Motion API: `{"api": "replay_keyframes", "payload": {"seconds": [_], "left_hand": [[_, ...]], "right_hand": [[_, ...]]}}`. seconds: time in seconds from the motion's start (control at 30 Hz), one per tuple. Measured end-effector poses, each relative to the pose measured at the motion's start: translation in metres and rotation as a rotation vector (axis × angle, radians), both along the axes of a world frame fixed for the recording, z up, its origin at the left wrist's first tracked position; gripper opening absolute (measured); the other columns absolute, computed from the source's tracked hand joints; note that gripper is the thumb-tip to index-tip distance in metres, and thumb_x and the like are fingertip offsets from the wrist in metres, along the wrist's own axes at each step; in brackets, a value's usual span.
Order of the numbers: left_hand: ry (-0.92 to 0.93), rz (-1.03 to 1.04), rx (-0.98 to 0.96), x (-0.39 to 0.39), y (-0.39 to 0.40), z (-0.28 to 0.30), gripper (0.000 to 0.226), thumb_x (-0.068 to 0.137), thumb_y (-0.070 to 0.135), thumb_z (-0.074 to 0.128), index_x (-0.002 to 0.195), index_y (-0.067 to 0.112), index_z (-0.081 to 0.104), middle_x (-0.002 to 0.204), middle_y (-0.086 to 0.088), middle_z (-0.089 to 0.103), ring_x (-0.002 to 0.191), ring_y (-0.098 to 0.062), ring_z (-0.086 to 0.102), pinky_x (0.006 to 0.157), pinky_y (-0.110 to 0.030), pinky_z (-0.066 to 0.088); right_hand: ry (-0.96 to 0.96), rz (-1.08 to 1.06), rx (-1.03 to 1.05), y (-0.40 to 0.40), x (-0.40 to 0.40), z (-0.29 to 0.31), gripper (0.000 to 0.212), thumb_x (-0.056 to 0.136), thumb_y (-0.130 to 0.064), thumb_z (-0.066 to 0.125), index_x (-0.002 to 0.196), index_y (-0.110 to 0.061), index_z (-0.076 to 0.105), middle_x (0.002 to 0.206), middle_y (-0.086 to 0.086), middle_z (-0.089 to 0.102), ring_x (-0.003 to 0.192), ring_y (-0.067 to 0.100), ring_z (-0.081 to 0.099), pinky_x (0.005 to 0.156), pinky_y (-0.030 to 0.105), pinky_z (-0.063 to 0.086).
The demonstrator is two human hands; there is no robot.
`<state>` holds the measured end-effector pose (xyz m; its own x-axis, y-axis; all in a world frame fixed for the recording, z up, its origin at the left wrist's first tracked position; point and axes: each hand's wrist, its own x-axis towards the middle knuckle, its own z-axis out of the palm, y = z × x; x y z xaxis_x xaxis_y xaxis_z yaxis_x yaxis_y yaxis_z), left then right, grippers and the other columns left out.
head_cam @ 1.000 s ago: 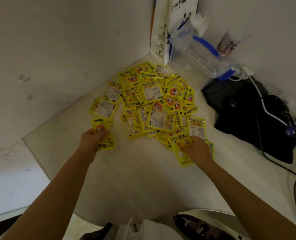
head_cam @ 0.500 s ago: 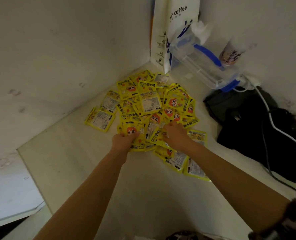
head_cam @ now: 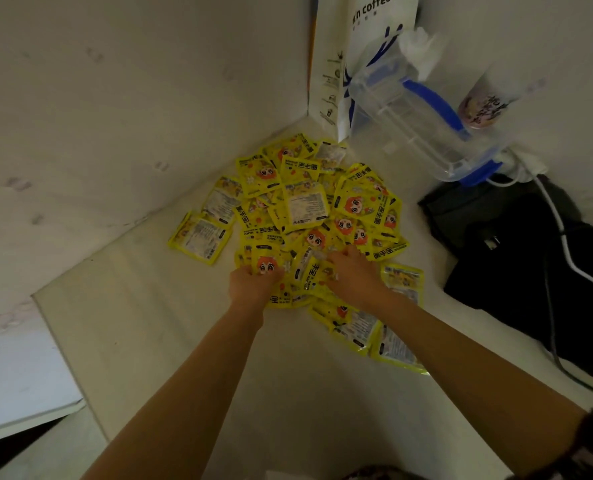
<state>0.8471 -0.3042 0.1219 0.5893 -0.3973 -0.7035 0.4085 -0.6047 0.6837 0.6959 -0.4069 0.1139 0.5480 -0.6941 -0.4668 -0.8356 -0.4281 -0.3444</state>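
Observation:
A heap of several yellow hand-warmer packets (head_cam: pixel 305 206) lies on a pale surface in a corner between two white walls. Both my hands are at the near edge of the heap, close together. My left hand (head_cam: pixel 250 285) grips a packet with a red cartoon face (head_cam: pixel 265 263), fingers curled over it. My right hand (head_cam: pixel 353 275) has its fingers curled into the packets just right of it, holding a bunch of them (head_cam: pixel 310 273). A few packets (head_cam: pixel 388 337) lie loose under my right forearm, and one (head_cam: pixel 199 237) sits apart at the left.
A white paper coffee bag (head_cam: pixel 360 57) stands in the corner. A clear plastic box with blue handle (head_cam: pixel 423 119) leans beside it, with a cup (head_cam: pixel 485 105) behind. A black bag (head_cam: pixel 537 271) with cables lies at the right. The pale surface (head_cam: pixel 142 323) ends at the left.
Both hands moved inward from the heap's outer edges to its near middle, dragging packets together. In the last half second they barely shifted.

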Motion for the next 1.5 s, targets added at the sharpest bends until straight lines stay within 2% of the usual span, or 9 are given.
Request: {"api": "replay_keyframes", "payload": {"seconds": [0.07, 0.2, 0.27, 0.83, 0.97, 1.13, 1.3, 1.4, 1.5], "left_hand": [[0.03, 0.0, 0.006, 0.006, 0.003, -0.023, 0.091, 0.038, 0.046, 0.086, 0.117, 0.008, 0.062, 0.11, -0.014, 0.069, 0.096, -0.032, 0.068, 0.083, -0.051, 0.056], [0.045, -0.021, 0.024, 0.001, 0.01, -0.004, 0.025, 0.066, 0.018, 0.084, 0.084, 0.014, 0.067, 0.095, -0.016, 0.071, 0.088, -0.034, 0.07, 0.079, -0.056, 0.056], [0.032, -0.022, 0.033, 0.0, 0.016, -0.001, 0.018, 0.072, 0.013, 0.08, 0.08, 0.014, 0.065, 0.094, -0.018, 0.071, 0.087, -0.034, 0.07, 0.079, -0.056, 0.057], [0.095, -0.162, 0.03, -0.005, 0.078, 0.002, 0.015, 0.078, -0.001, 0.071, 0.092, 0.002, 0.067, 0.077, -0.016, 0.067, 0.064, -0.028, 0.064, 0.075, -0.052, 0.057], [0.091, -0.172, 0.005, -0.005, 0.079, 0.005, 0.011, 0.077, 0.002, 0.073, 0.087, 0.004, 0.069, 0.086, -0.021, 0.07, 0.074, -0.033, 0.068, 0.078, -0.053, 0.057], [0.076, -0.141, -0.066, -0.009, 0.077, 0.006, 0.025, 0.079, 0.009, 0.074, 0.103, 0.007, 0.067, 0.097, -0.017, 0.071, 0.088, -0.035, 0.07, 0.08, -0.049, 0.057], [0.107, -0.042, -0.075, -0.024, 0.072, 0.002, 0.021, 0.08, 0.011, 0.073, 0.099, 0.015, 0.066, 0.094, -0.011, 0.072, 0.084, -0.03, 0.07, 0.075, -0.046, 0.058], [0.123, 0.027, -0.064, -0.039, 0.068, -0.002, 0.025, 0.08, 0.011, 0.074, 0.103, 0.014, 0.065, 0.094, -0.009, 0.07, 0.081, -0.025, 0.069, 0.064, -0.036, 0.056], [0.15, 0.116, -0.039, -0.05, 0.062, -0.005, 0.028, 0.082, 0.011, 0.073, 0.106, 0.014, 0.061, 0.09, -0.007, 0.067, 0.073, -0.021, 0.065, 0.056, -0.03, 0.05]], "right_hand": [[-0.063, -0.028, 0.044, 0.0, -0.004, 0.001, 0.05, 0.094, -0.027, 0.054, 0.14, -0.018, 0.037, 0.128, 0.011, 0.037, 0.106, 0.029, 0.052, 0.091, 0.041, 0.042], [-0.082, -0.129, 0.069, 0.004, -0.015, -0.001, 0.051, 0.096, -0.025, 0.052, 0.141, -0.012, 0.032, 0.137, 0.017, 0.031, 0.104, 0.032, 0.054, 0.084, 0.039, 0.05], [-0.09, -0.186, 0.083, 0.011, -0.019, -0.004, 0.054, 0.095, -0.025, 0.053, 0.142, -0.01, 0.03, 0.138, 0.018, 0.031, 0.106, 0.032, 0.053, 0.085, 0.037, 0.048], [-0.242, -0.283, 0.273, 0.073, -0.036, -0.008, 0.061, 0.085, -0.019, 0.069, 0.135, -0.017, 0.034, 0.139, 0.011, 0.044, 0.113, 0.022, 0.055, 0.089, 0.033, 0.048], [-0.247, -0.257, 0.269, 0.067, -0.042, 0.006, 0.063, 0.086, -0.021, 0.068, 0.14, -0.012, 0.036, 0.139, 0.009, 0.047, 0.121, 0.023, 0.051, 0.092, 0.029, 0.043], [-0.136, -0.18, 0.209, 0.039, -0.052, 0.018, 0.029, 0.091, -0.031, 0.058, 0.107, -0.006, 0.058, 0.102, 0.012, 0.052, 0.089, 0.019, 0.052, 0.06, 0.025, 0.036], [-0.081, 0.039, 0.122, 0.003, -0.038, 0.039, 0.03, 0.092, -0.023, 0.059, 0.115, -0.003, 0.061, 0.115, 0.016, 0.059, 0.108, 0.03, 0.056, 0.079, 0.028, 0.04], [0.011, 0.147, 0.07, -0.016, -0.019, 0.042, 0.013, 0.093, -0.024, 0.057, 0.096, -0.014, 0.065, 0.099, 0.012, 0.055, 0.108, 0.032, 0.057, 0.082, 0.031, 0.038], [0.065, 0.266, 0.007, -0.029, -0.004, 0.036, 0.033, 0.092, -0.029, 0.057, 0.118, -0.009, 0.06, 0.121, 0.011, 0.052, 0.124, 0.032, 0.046, 0.104, 0.039, 0.031]]}}
